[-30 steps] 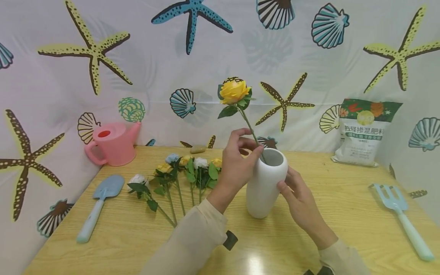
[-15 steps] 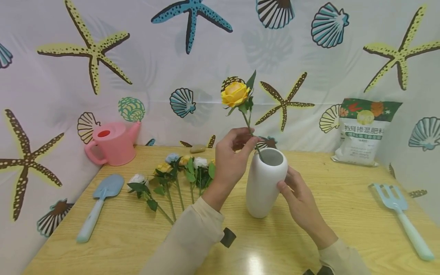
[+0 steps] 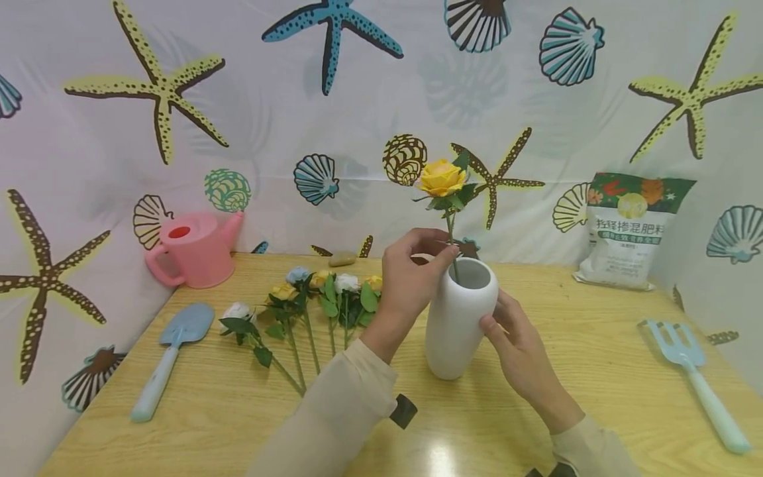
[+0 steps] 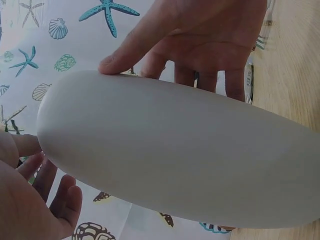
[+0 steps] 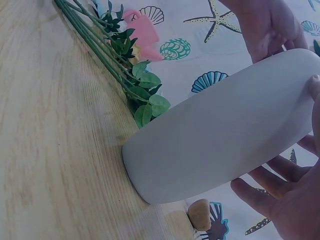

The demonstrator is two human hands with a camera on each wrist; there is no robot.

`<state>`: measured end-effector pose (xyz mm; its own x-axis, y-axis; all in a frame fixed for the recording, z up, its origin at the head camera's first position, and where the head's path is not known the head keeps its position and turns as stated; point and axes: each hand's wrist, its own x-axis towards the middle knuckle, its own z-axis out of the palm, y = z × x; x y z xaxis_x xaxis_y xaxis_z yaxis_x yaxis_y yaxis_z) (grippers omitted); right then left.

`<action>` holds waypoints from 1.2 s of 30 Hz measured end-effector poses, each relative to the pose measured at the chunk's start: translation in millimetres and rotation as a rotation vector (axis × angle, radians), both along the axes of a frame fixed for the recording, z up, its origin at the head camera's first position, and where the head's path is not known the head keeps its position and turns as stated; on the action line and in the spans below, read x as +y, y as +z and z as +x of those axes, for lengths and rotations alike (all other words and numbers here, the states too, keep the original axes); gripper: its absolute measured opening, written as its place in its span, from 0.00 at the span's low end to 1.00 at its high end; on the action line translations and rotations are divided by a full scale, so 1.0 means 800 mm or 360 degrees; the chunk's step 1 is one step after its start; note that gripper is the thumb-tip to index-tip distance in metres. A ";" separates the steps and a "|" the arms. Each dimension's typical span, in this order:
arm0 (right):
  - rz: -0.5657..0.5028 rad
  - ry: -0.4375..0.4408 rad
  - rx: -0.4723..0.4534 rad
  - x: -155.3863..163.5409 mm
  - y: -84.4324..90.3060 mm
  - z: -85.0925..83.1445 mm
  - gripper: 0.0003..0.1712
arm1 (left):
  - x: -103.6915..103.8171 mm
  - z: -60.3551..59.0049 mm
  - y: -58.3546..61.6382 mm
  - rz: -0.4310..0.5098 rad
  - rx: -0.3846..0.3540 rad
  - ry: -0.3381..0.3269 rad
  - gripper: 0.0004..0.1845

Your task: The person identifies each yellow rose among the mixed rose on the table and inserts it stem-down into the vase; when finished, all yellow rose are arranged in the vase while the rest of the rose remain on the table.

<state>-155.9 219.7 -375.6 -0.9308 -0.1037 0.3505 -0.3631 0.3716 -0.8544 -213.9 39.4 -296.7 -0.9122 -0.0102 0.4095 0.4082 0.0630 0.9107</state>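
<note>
on the wood-grained table (image 3: 226,421) stand a pink watering can (image 3: 205,255), a white vase (image 3: 456,331) and a printed bag (image 3: 626,235); a blue trowel (image 3: 179,333), several flowers (image 3: 328,305) and a blue fork (image 3: 690,362) lie there, and a stone (image 3: 342,259) rests at the back edge.

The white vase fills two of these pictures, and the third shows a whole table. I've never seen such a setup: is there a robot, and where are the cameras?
There is no robot here, just a person's two bare hands. The wide picture comes from a camera worn on the head, looking forward and down. The two close-ups come from cameras on the wrists, so the white vase looks huge there.

The left hand pinches the stem of a yellow rose at the vase's mouth, while the right hand holds the vase's side.

On the table lie more flowers, a trowel, a garden fork and a stone. A pink watering can and a printed bag stand farther back.
</note>
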 end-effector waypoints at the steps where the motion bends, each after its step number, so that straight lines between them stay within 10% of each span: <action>1: 0.0001 0.0001 0.0003 0.000 0.000 0.000 0.27 | 0.000 0.000 0.000 0.0002 -0.0011 -0.0004 0.09; 21: 0.0013 -0.0030 -0.0056 0.000 0.000 0.001 0.28 | 0.007 -0.005 -0.005 -0.0022 -0.0107 -0.0011 0.06; 29: 0.0018 -0.0039 -0.0050 -0.003 0.000 0.001 0.28 | -0.025 -0.008 -0.016 -0.0004 -0.0077 0.0025 0.07; 36: 0.0045 -0.0048 -0.0071 0.000 0.000 0.002 0.28 | -0.068 -0.009 -0.044 -0.0082 -0.0339 0.0142 0.05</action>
<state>-154.5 219.4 -375.3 -0.9482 -0.0846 0.3061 -0.3134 0.4062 -0.8584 -221.2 -15.0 -332.3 -0.9746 -0.0785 0.2099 0.1978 0.1391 0.9703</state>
